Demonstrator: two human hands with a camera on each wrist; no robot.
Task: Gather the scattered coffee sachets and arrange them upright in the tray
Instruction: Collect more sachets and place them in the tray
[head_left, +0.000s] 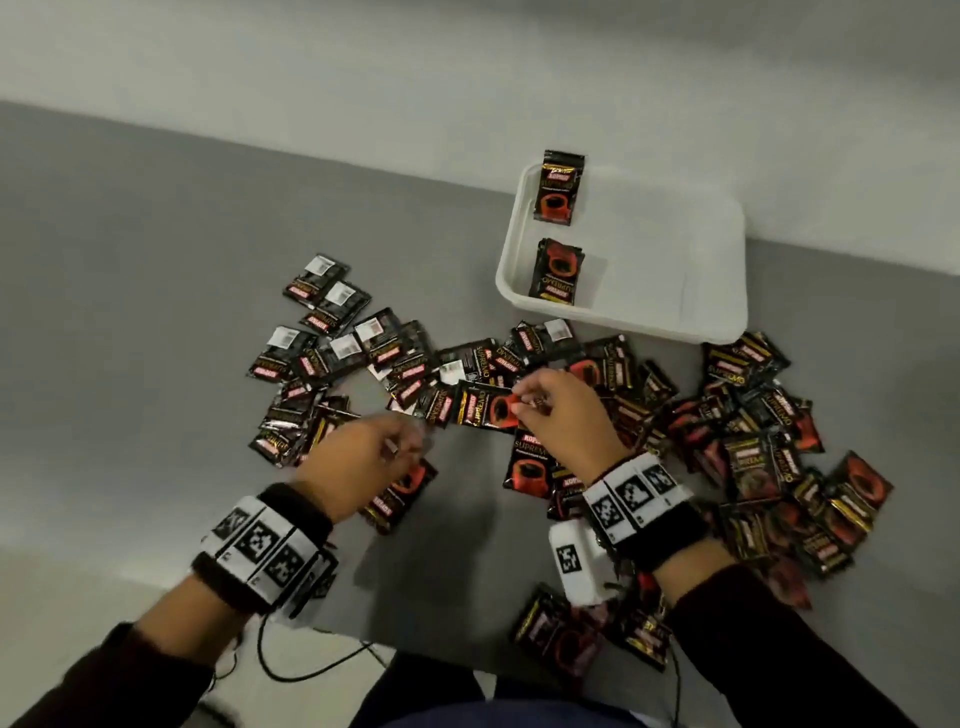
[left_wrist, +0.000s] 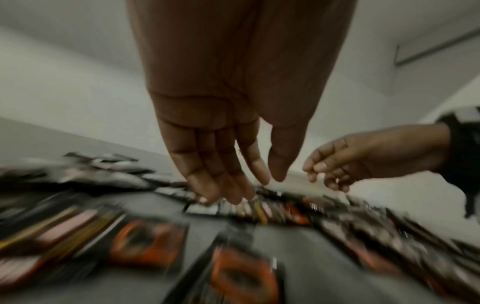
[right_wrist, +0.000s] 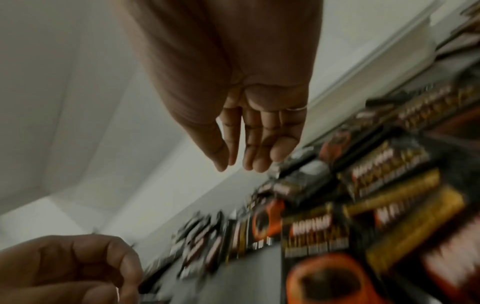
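Note:
Several black-and-red coffee sachets (head_left: 753, 467) lie scattered flat across the grey table (head_left: 130, 312). The white tray (head_left: 506, 283) stands at the back right with two sachets in it: one (head_left: 558, 189) leans on its far left corner, the other (head_left: 557, 270) sits near its front left. My right hand (head_left: 522, 402) hovers with loosely bent fingers at the edge of a face-up sachet (head_left: 480, 410) and holds nothing; in the right wrist view (right_wrist: 237, 164) its fingers are empty. My left hand (head_left: 410, 441) is blurred, low over sachets on the left, fingers relaxed and empty (left_wrist: 259, 185).
A pale wall (head_left: 363, 78) runs behind the table and tray. Bare grey tabletop (head_left: 104, 389) stretches to the left of the pile. The table's near edge (head_left: 156, 566) is by my wrists, with a dark cable (head_left: 291, 670) hanging below it. Wrist views are motion-blurred.

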